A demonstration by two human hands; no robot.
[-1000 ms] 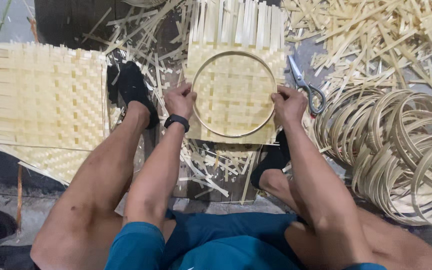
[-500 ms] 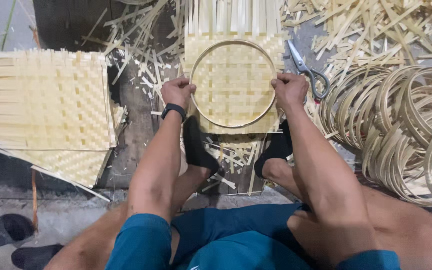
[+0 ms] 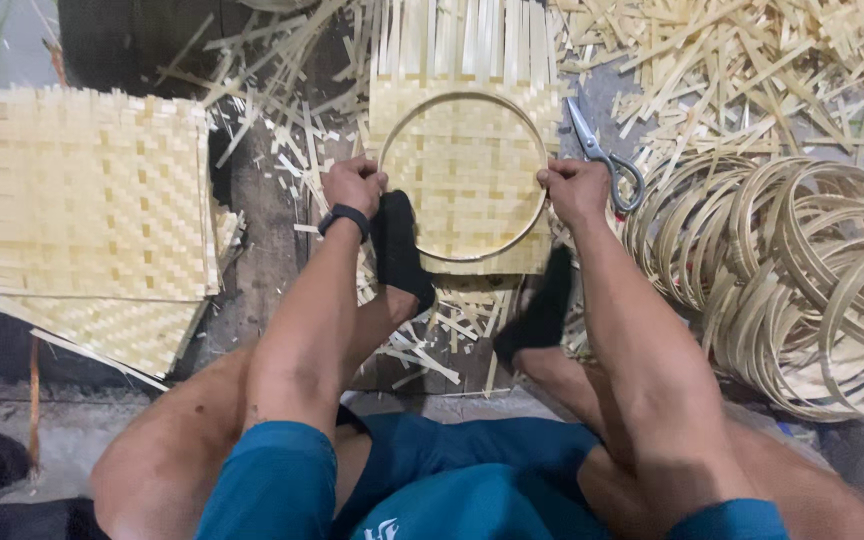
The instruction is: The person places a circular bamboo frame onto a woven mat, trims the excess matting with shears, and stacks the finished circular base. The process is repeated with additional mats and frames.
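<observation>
A round bamboo hoop point(image 3: 464, 98) lies on a square woven bamboo mat point(image 3: 464, 175) in front of me. My left hand point(image 3: 354, 185) grips the hoop's left side, with a black band on that wrist. On the hoop's right side my right hand point(image 3: 574, 190) is closed over the rim. Both of my black-socked feet point(image 3: 399, 250) press on the mat's near edge, one under each hand. Loose strip ends stick out from the mat's far edge.
A stack of finished woven mats point(image 3: 82, 210) lies at the left. Scissors point(image 3: 602, 158) rest just right of the hoop. A pile of bamboo hoops point(image 3: 812, 280) fills the right side. Cut bamboo strips point(image 3: 752, 60) litter the far floor.
My left foot has swung in from beside the left mat stack onto the mat's near left edge. Both hands stay on the hoop.
</observation>
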